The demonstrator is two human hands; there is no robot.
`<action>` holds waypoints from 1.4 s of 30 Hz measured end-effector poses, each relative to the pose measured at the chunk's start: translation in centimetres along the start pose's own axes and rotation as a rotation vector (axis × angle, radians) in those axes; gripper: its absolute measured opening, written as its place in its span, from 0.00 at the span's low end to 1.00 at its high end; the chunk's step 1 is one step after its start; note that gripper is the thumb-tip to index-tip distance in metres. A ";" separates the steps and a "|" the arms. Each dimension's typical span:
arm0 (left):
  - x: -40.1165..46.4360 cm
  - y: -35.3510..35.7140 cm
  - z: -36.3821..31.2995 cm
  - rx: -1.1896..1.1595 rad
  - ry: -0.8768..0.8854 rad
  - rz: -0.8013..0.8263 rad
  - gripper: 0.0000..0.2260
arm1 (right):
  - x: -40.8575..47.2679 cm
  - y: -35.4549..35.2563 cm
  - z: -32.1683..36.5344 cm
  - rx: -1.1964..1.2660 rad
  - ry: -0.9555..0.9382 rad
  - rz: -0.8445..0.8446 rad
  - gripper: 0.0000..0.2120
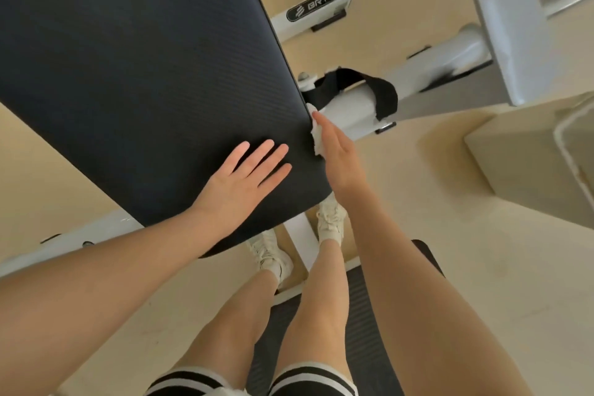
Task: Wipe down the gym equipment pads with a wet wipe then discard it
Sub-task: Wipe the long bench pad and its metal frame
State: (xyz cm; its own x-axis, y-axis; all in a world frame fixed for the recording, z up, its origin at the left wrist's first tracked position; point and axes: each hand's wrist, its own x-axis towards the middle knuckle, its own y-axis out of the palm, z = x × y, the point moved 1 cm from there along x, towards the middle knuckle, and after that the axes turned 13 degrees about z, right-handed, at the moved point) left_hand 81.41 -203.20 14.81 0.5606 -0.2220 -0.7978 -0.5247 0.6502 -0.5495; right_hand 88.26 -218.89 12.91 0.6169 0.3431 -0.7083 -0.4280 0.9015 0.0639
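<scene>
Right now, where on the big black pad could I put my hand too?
The black pad is bare everywhere above the left hand resting flat on it. It is crowded at the pad's right edge, where the right hand presses the white wipe beside the black strap.

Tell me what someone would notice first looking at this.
The big black bench pad fills the upper left, with the left hand flat on its lower end. At its right edge the right hand presses a white wet wipe against the side.
</scene>
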 end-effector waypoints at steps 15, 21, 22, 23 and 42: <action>-0.2 -2.3 -0.4 -0.116 0.021 0.208 0.38 | 1.0 -2.1 -3.5 0.262 0.350 -0.008 0.20; -0.2 -2.4 -0.9 -0.161 -0.006 0.203 0.36 | -2.2 -1.7 -9.1 0.126 0.569 0.005 0.20; -0.2 -2.2 -1.0 -0.162 -0.009 0.195 0.36 | -2.9 -1.4 -9.7 0.113 0.617 0.029 0.21; -0.2 -2.0 -1.1 -0.164 -0.011 0.185 0.36 | -3.3 -1.1 -10.1 0.115 0.632 0.041 0.21; -4.7 8.2 -4.0 -0.382 -0.182 -0.392 0.36 | -3.5 5.3 -12.5 0.322 0.228 -0.240 0.20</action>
State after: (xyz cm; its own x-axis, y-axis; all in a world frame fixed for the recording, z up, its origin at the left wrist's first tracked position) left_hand 71.90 -199.73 13.05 0.8433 -0.2426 -0.4795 -0.4307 0.2285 -0.8731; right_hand 75.61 -218.56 6.94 0.4973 0.0800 -0.8639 -0.0414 0.9968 0.0684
